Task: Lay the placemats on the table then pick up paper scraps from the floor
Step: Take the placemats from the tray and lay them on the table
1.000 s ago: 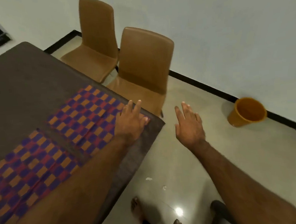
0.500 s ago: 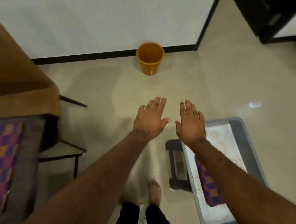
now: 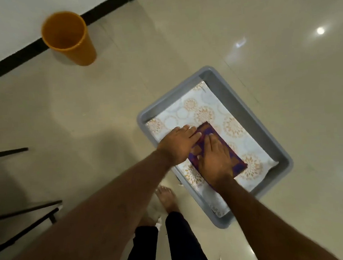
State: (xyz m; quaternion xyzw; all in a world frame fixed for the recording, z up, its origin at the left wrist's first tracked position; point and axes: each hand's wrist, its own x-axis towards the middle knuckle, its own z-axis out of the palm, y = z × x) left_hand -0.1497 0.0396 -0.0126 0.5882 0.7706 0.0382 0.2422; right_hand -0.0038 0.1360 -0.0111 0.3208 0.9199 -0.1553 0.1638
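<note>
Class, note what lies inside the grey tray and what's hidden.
A white patterned cloth lies in the grey tray; a purple placemat lies on it, under the left hand and right hand. Anything beneath the cloth is hidden.

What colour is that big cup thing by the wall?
Orange. The tall plastic bin is plain orange all over, seen in the head view.

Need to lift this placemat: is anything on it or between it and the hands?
Nothing visible. The left hand and the right hand rest on the folded placemat, which lies topmost on a white patterned cloth in the grey tray.
</note>
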